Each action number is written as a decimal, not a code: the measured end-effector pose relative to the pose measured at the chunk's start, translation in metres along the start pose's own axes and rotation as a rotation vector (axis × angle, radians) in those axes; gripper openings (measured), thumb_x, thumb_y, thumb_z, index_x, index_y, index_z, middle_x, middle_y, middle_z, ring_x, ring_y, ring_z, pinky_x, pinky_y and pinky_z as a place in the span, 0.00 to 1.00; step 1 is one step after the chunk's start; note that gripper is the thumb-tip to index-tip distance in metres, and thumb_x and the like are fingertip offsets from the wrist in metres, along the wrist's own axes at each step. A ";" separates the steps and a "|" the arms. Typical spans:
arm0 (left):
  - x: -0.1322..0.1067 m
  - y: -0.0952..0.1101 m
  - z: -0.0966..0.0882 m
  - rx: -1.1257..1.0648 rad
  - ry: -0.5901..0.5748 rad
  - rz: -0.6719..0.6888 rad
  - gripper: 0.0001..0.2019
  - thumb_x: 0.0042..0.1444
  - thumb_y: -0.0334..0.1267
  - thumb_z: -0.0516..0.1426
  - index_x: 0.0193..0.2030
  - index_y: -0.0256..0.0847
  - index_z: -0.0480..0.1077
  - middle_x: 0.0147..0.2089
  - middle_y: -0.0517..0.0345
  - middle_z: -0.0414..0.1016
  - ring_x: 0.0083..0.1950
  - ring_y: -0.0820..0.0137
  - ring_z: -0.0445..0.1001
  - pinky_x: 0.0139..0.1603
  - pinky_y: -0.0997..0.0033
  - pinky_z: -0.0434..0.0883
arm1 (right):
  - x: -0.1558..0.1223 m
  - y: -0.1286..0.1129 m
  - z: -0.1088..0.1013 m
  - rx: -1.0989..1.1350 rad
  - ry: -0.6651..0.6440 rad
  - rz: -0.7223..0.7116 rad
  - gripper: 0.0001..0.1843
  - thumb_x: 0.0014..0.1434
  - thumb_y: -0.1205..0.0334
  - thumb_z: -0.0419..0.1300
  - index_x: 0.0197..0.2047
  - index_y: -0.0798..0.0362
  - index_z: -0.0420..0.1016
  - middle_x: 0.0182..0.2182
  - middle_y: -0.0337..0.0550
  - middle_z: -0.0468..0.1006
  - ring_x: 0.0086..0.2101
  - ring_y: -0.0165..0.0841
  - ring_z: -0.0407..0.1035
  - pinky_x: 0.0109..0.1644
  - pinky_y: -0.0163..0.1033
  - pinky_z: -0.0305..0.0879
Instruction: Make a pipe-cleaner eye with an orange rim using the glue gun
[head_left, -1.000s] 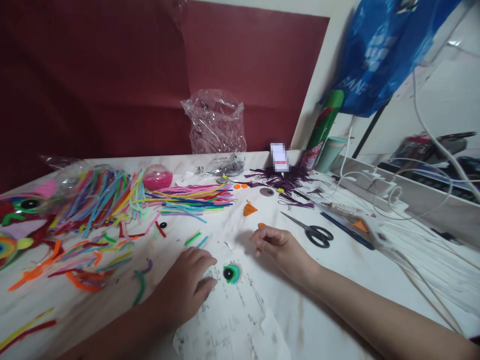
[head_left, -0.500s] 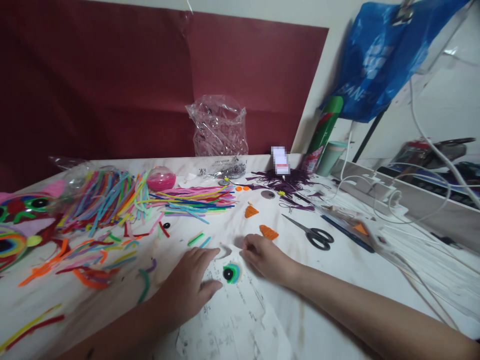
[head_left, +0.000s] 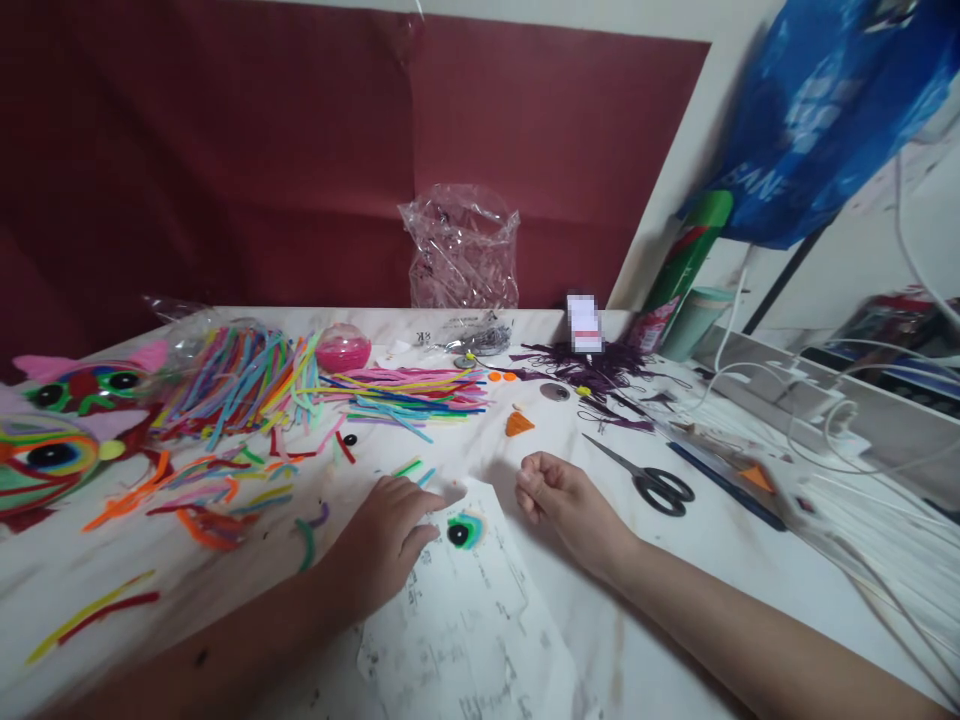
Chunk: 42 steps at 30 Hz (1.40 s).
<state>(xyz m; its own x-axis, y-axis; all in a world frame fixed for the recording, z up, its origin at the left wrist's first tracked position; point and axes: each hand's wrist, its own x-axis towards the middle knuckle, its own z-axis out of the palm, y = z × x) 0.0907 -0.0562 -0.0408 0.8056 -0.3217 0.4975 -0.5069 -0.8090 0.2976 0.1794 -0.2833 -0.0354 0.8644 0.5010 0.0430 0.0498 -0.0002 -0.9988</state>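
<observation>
A sheet of paper (head_left: 480,620) with dark printed or handwritten marks lies in front of me. On it rests a small eye shape (head_left: 466,532) of green, blue and pale bands with a black pupil. My left hand (head_left: 386,535) lies at the paper's left edge, thumb and forefinger apart, their tips just left of the eye. My right hand (head_left: 574,510) is closed, fingers curled, over the table to the right of the paper; what it holds, if anything, is hidden. Beyond it lies an orange triangle (head_left: 519,424), and to its right black-handled scissors (head_left: 652,483).
Bundles of coloured pipe cleaners (head_left: 247,380) and loose offcuts spread over the left side. Two colourful masks (head_left: 52,455) lie far left. A pink-based dome (head_left: 343,348), a plastic bag (head_left: 465,250), purple tassels (head_left: 544,355) and a phone (head_left: 585,322) stand behind. Cables and a power strip (head_left: 799,390) are right.
My right hand has moved right, away from the eye shape; the second orange piece beside it is out of sight. My left thumb and forefinger are closer together. The camera view has shifted left.
</observation>
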 end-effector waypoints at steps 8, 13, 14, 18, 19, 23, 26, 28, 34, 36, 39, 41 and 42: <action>0.004 0.006 -0.006 0.028 -0.020 0.083 0.07 0.61 0.29 0.49 0.41 0.39 0.68 0.33 0.56 0.71 0.36 0.66 0.67 0.39 0.66 0.64 | -0.006 -0.001 0.002 -0.275 0.010 -0.065 0.27 0.59 0.37 0.50 0.21 0.50 0.58 0.16 0.33 0.60 0.20 0.28 0.52 0.26 0.36 0.51; 0.004 0.006 -0.003 0.019 -0.047 0.073 0.09 0.62 0.29 0.47 0.43 0.39 0.68 0.33 0.55 0.71 0.36 0.66 0.68 0.38 0.66 0.64 | -0.009 0.000 0.009 -0.268 -0.081 -0.133 0.18 0.58 0.45 0.55 0.30 0.52 0.65 0.25 0.36 0.63 0.27 0.30 0.57 0.31 0.35 0.56; 0.003 0.005 -0.001 0.016 -0.048 0.062 0.10 0.62 0.29 0.47 0.43 0.38 0.68 0.33 0.55 0.72 0.36 0.65 0.68 0.38 0.66 0.65 | -0.010 0.000 0.010 -0.281 -0.104 -0.104 0.18 0.58 0.46 0.55 0.28 0.52 0.65 0.24 0.36 0.62 0.26 0.29 0.56 0.30 0.35 0.55; 0.000 0.000 0.005 -0.012 -0.049 0.006 0.10 0.61 0.30 0.46 0.42 0.37 0.68 0.34 0.53 0.73 0.37 0.65 0.69 0.39 0.65 0.66 | -0.010 0.003 0.013 -0.300 -0.102 -0.034 0.16 0.56 0.50 0.57 0.25 0.52 0.62 0.22 0.34 0.60 0.24 0.27 0.53 0.28 0.35 0.51; 0.000 -0.001 0.006 -0.021 -0.050 0.002 0.10 0.61 0.30 0.46 0.42 0.38 0.69 0.34 0.54 0.73 0.37 0.65 0.69 0.39 0.65 0.66 | -0.009 0.004 0.013 -0.298 -0.099 -0.027 0.16 0.56 0.51 0.57 0.25 0.52 0.61 0.22 0.34 0.60 0.25 0.27 0.53 0.28 0.35 0.51; 0.001 0.000 0.005 -0.052 -0.057 0.002 0.11 0.62 0.31 0.46 0.41 0.39 0.69 0.33 0.55 0.74 0.36 0.66 0.70 0.39 0.66 0.66 | -0.009 0.002 0.012 -0.313 -0.106 -0.015 0.17 0.57 0.49 0.54 0.25 0.53 0.62 0.22 0.34 0.60 0.25 0.28 0.53 0.29 0.35 0.52; 0.002 0.003 0.003 -0.094 -0.049 -0.026 0.11 0.62 0.32 0.46 0.40 0.40 0.69 0.34 0.56 0.75 0.36 0.67 0.71 0.39 0.68 0.66 | -0.009 -0.001 0.013 -0.336 -0.111 -0.011 0.18 0.58 0.48 0.51 0.25 0.53 0.62 0.22 0.34 0.59 0.25 0.27 0.52 0.30 0.35 0.51; 0.002 0.003 0.002 -0.126 -0.046 -0.064 0.11 0.62 0.33 0.46 0.39 0.40 0.69 0.34 0.56 0.75 0.37 0.68 0.72 0.39 0.69 0.66 | -0.010 -0.003 0.014 -0.334 -0.121 0.011 0.20 0.59 0.47 0.51 0.24 0.53 0.62 0.22 0.33 0.58 0.25 0.27 0.52 0.29 0.34 0.51; 0.004 0.003 0.001 -0.170 -0.070 -0.155 0.11 0.61 0.35 0.48 0.37 0.41 0.71 0.34 0.57 0.76 0.37 0.68 0.73 0.41 0.69 0.67 | -0.014 -0.002 0.017 -0.263 -0.218 0.111 0.21 0.54 0.47 0.57 0.21 0.51 0.54 0.16 0.27 0.51 0.18 0.22 0.43 0.21 0.32 0.40; 0.005 0.006 0.000 -0.149 -0.046 -0.165 0.09 0.58 0.36 0.51 0.35 0.41 0.72 0.34 0.57 0.77 0.38 0.66 0.73 0.44 0.65 0.66 | -0.015 -0.001 0.018 -0.271 -0.220 0.123 0.21 0.52 0.48 0.59 0.20 0.50 0.54 0.14 0.26 0.50 0.17 0.21 0.42 0.20 0.32 0.38; 0.006 0.014 -0.001 -0.200 -0.039 -0.315 0.08 0.49 0.37 0.58 0.37 0.41 0.74 0.37 0.55 0.77 0.42 0.62 0.73 0.48 0.61 0.66 | -0.016 -0.001 0.020 -0.265 -0.218 0.133 0.21 0.52 0.48 0.59 0.20 0.50 0.54 0.14 0.26 0.51 0.16 0.21 0.43 0.19 0.32 0.37; 0.007 0.019 0.001 -0.321 -0.088 -0.494 0.15 0.44 0.35 0.59 0.41 0.42 0.74 0.40 0.54 0.76 0.45 0.61 0.73 0.46 0.64 0.68 | -0.017 -0.002 0.021 -0.252 -0.240 0.142 0.21 0.53 0.47 0.58 0.21 0.51 0.55 0.14 0.26 0.51 0.16 0.21 0.43 0.19 0.32 0.37; 0.007 0.022 0.001 -0.377 -0.118 -0.571 0.17 0.42 0.35 0.59 0.43 0.42 0.74 0.41 0.53 0.75 0.46 0.61 0.73 0.44 0.66 0.69 | -0.017 -0.003 0.022 -0.251 -0.254 0.142 0.21 0.54 0.47 0.57 0.21 0.51 0.55 0.14 0.26 0.51 0.16 0.21 0.43 0.19 0.32 0.37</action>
<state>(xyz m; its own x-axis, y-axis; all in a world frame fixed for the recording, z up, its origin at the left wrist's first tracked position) 0.0859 -0.0766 -0.0318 0.9950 0.0349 0.0932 -0.0484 -0.6484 0.7598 0.1532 -0.2730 -0.0338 0.7217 0.6790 -0.1345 0.0866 -0.2814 -0.9557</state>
